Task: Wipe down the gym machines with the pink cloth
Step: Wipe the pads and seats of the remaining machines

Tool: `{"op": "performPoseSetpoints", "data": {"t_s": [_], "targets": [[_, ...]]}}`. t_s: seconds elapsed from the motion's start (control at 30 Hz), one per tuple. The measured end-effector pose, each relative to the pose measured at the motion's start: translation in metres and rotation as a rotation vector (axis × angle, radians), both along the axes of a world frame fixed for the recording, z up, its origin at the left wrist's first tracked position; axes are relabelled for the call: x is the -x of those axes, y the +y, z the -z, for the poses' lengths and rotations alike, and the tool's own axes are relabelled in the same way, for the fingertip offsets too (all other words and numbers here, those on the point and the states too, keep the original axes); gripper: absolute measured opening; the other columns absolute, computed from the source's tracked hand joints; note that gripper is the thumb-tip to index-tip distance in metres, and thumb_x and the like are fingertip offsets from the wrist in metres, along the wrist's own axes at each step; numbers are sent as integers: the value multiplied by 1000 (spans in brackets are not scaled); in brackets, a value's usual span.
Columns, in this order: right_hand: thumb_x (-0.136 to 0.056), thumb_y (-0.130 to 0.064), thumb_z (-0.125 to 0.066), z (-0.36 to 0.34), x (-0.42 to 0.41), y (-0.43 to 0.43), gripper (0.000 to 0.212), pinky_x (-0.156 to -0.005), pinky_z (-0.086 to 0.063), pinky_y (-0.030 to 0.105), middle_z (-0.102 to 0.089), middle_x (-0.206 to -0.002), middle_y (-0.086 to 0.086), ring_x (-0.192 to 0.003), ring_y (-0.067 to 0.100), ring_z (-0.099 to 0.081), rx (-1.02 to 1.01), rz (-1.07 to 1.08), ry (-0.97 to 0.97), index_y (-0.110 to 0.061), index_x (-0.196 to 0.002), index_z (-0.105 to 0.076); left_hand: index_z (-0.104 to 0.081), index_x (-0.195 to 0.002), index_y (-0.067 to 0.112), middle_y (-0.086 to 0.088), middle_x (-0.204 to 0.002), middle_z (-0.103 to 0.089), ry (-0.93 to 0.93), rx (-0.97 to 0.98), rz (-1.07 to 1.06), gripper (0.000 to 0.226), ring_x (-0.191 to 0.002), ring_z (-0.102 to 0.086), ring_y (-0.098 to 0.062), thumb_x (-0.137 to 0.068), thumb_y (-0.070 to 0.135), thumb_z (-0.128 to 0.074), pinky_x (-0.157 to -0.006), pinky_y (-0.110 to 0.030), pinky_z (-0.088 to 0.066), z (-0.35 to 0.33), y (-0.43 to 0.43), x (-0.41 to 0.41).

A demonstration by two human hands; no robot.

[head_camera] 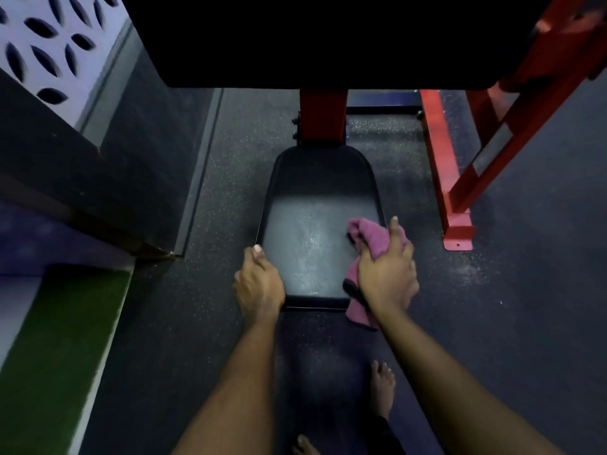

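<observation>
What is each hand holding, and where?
Right hand grips the bunched pink cloth around its middle. Left hand holds the black padded seat by its near-left edge.

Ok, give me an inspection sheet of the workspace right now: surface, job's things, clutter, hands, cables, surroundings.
Surface: black seat pad, pale sheen across its middle.
Job's things: pink cloth bunched at the pad's right edge; red frame behind.
Clutter: nothing seen.
Hands: left hand grips the pad's left edge; right hand grips the cloth.
Cables: nothing seen.
Surroundings: dark speckled floor; green turf strip left; patterned wall panel; bare feet below.
</observation>
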State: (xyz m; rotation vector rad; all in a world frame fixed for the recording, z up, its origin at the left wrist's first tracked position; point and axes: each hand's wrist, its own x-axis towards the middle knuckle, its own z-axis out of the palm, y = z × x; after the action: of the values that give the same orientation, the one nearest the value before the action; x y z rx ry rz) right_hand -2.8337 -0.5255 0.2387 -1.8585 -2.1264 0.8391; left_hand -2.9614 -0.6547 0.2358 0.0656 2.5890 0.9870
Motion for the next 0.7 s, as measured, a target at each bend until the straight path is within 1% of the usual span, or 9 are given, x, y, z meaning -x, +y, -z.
{"op": "performPoseSetpoints", "data": {"t_s": [0.1,0.23,0.3,0.4,0.47,0.53,0.57,0.63,0.7], "targets": [[-102,-46,-50,-5,27,38,72,-96,-46,49,-43,-151,18,-123,43,-55,44,-15,-75,-30,-163,-14,-48,-146,17,-22,-132,-58,-1,17,-7,55,-119,-53,-40,-109,48,-20,-98,-48,-41,7,-1,3],[-99,-41,-52,1,84,86,66,-93,-48,48,-47,-146,20,-121,43,-56,-24,-91,-101,-26,-158,-28,-55,-131,14,-19,-113,-63,30,22,-2,52,-103,-59,-37,-109,46,-20,-83,-45,-46,15,-1,5],[-97,-42,-53,7,115,103,64,-96,-49,51,-41,-151,20,-128,44,-49,-48,-169,-150,-30,-156,-31,-57,-121,13,-14,-103,-63,44,4,-6,47,-98,-61,-35,-109,43,-22,-77,-42,-43,17,-1,6],[-96,-45,-53,10,135,106,63,-109,-39,66,-26,-165,16,-146,51,-27,-138,-388,-262,-39,-155,-32,-57,-123,15,-15,-111,-62,38,-2,-16,45,-98,-57,-30,-110,41,-23,-79,-37,-36,15,-1,7],[-95,-41,-56,8,131,92,61,-118,-24,67,-26,-166,9,-150,49,-18,-227,-605,-276,-36,-154,-38,-55,-133,17,-19,-123,-60,-5,3,-22,48,-106,-55,-31,-110,42,-22,-84,-38,-36,9,0,6],[-94,-37,-57,3,120,70,59,-123,-16,63,-28,-167,5,-152,46,-16,-280,-803,-237,-29,-151,-44,-45,-149,19,-19,-144,-52,-95,-1,-7,54,-129,-48,-37,-110,45,-19,-103,-43,-36,6,-2,10],[-95,-36,-57,1,111,57,58,-125,-15,60,-28,-167,4,-153,44,-16,-279,-873,-216,-26,-150,-45,-38,-155,21,-15,-154,-45,-162,-34,4,57,-140,-40,-36,-110,47,-17,-113,-44,-30,6,-6,13],[-98,-34,-53,-5,92,30,58,-126,-14,57,-25,-168,2,-155,41,-13,-238,-944,-166,-25,-154,-41,-30,-159,25,-8,-163,-32,-305,-112,43,61,-150,-29,-31,-108,54,-13,-123,-46,-20,2,-20,18],[-101,-35,-51,-16,66,2,57,-124,-12,53,-20,-169,-1,-156,37,-10,-199,-965,-115,-28,-156,-37,-27,-160,26,-5,-166,-27,-335,-121,128,61,-152,-24,-27,-107,54,-14,-125,-45,-17,-12,-37,12]]}}
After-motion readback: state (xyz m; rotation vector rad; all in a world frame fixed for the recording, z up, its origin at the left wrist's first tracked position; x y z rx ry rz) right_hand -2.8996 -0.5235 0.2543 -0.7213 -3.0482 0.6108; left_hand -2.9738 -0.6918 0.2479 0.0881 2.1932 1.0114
